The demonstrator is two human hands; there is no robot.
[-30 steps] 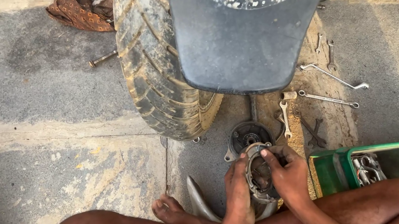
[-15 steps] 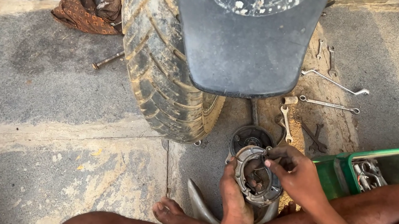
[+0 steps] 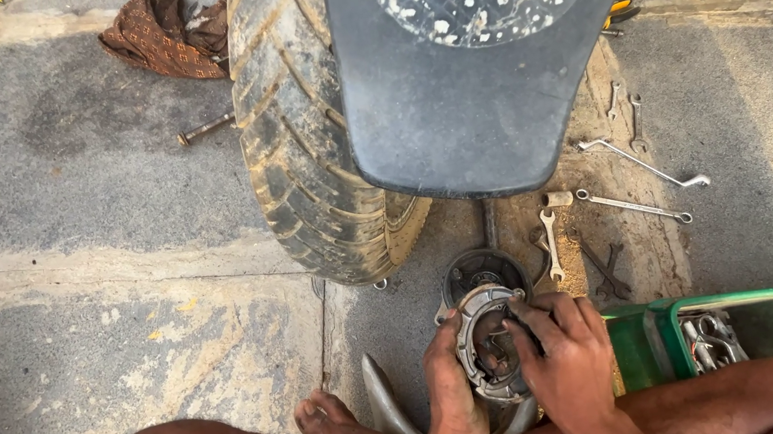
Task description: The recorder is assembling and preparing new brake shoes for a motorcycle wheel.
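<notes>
Fingers [image 3: 530, 322] of both hands apparently grip the brake plate [image 3: 478, 309].

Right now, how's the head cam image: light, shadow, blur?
Head view: hard sunlight on the grey concrete ground; the dark speckled motorcycle seat throws shade over the round metal brake-shoe assembly, where the left hand and right hand read dim. Focus is sharp throughout; mild wide-angle bend at the edges.

We sit on the concrete floor [image 3: 108, 214] with the round grey metal brake plate [image 3: 489, 343] between our left hand [image 3: 450, 378] and right hand [image 3: 564, 353]. Beyond it stands the worn black rubber tyre [image 3: 295, 129]. Silver steel spanners [image 3: 635, 179] lie to the right, behind the green plastic toolbox [image 3: 720, 332].
</notes>
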